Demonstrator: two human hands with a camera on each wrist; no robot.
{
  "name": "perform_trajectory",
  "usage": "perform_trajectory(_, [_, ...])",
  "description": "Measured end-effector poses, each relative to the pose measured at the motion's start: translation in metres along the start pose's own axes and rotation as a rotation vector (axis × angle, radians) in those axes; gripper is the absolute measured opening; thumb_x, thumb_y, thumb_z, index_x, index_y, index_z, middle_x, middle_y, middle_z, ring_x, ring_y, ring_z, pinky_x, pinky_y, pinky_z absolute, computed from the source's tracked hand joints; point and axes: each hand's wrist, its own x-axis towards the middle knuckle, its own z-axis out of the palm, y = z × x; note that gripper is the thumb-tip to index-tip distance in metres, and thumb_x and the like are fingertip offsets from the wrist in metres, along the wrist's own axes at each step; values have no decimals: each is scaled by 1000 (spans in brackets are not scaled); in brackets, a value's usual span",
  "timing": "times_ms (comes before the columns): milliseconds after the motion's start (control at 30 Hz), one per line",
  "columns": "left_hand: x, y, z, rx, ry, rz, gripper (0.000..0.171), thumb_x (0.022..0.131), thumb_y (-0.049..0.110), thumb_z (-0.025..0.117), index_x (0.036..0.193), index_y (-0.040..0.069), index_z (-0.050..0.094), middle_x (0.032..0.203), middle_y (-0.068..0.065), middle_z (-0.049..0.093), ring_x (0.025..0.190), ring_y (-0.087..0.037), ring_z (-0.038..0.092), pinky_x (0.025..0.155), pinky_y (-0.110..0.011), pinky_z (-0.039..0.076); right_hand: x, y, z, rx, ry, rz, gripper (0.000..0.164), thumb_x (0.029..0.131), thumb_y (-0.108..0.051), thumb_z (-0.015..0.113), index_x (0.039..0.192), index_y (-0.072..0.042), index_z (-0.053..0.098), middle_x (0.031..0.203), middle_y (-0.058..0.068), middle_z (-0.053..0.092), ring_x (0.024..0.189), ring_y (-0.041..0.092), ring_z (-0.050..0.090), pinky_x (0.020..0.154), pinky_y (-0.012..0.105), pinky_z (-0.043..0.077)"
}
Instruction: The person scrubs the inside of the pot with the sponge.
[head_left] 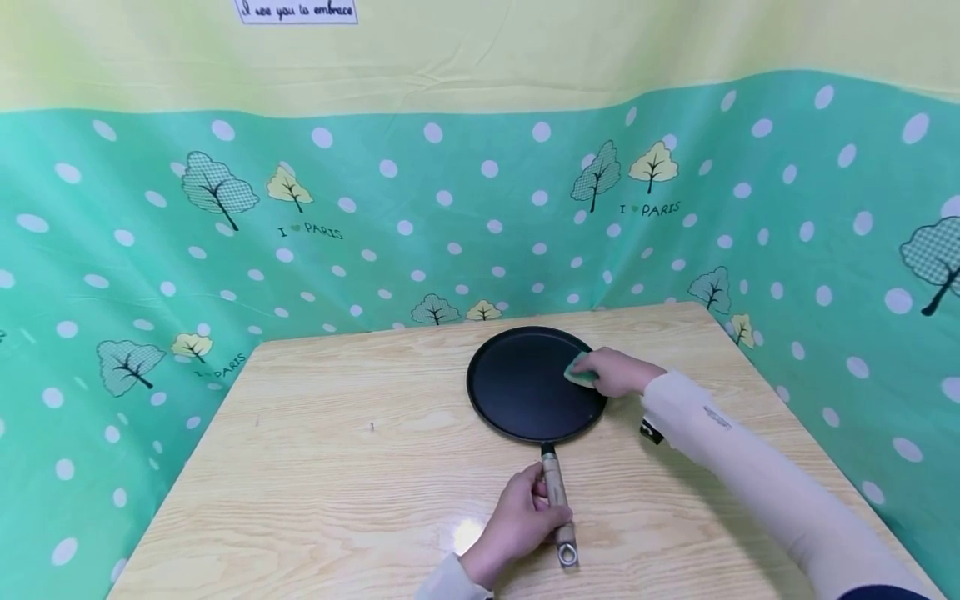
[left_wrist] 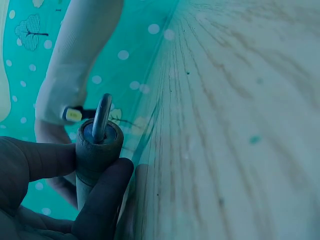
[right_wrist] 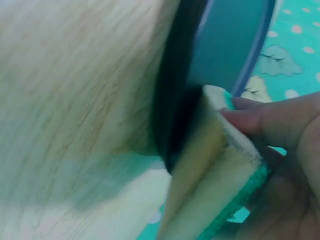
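Note:
A flat black pan (head_left: 525, 383) lies on the wooden table, its handle (head_left: 555, 483) pointing toward me. My left hand (head_left: 517, 517) grips that handle near its metal hanging ring (head_left: 567, 553); in the left wrist view the thumb and fingers curl round the handle (left_wrist: 95, 160). My right hand (head_left: 618, 372) holds a sponge (head_left: 580, 372) against the right part of the pan's surface. Close up in the right wrist view, the sponge (right_wrist: 215, 170) has a pale yellowish body and a green scouring side, pinched between thumb and fingers beside the pan's rim (right_wrist: 175, 90).
The light wooden table (head_left: 337, 467) extends to the left of the pan. A green dotted cloth with printed trees (head_left: 435, 208) hangs behind and along both sides. A small black item (head_left: 651, 431) shows under the right sleeve.

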Motion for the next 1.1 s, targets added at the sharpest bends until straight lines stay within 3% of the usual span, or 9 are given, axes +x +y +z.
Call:
perform_trajectory(300, [0,1,0,18,11,15,69,81,-12,75,143,-18,47,98,-10,50,80,-16,56,57,-19,56,-39,-17,12,-6,21,-94,48,90,19,54,134,6,68,141,27,62,134,50,55,111,61,47])
perform_trajectory(600, [-2,1,-1,-3,-4,-12,74,83,-12,74,148,-19,41,101,-11,49,81,-18,58,56,-26,62,-55,-40,27,-17,53,-221,44,92,19,58,131,4,71,137,28,64,129,49,59,108,61,49])
perform_trajectory(800, [0,1,-2,-6,-7,-19,74,83,-11,74,149,-18,40,101,-11,49,80,-17,58,55,-25,61,-51,-55,37,19,49,-303,44,92,17,58,132,4,71,138,26,65,131,45,60,110,60,48])
perform_trajectory(1100, [0,1,-2,-4,-28,-8,74,84,-11,74,149,-19,39,100,-11,50,79,-17,59,57,-25,61,-20,-89,49,79,-3,-287,41,102,3,59,141,-5,67,150,16,59,142,40,51,117,59,42])
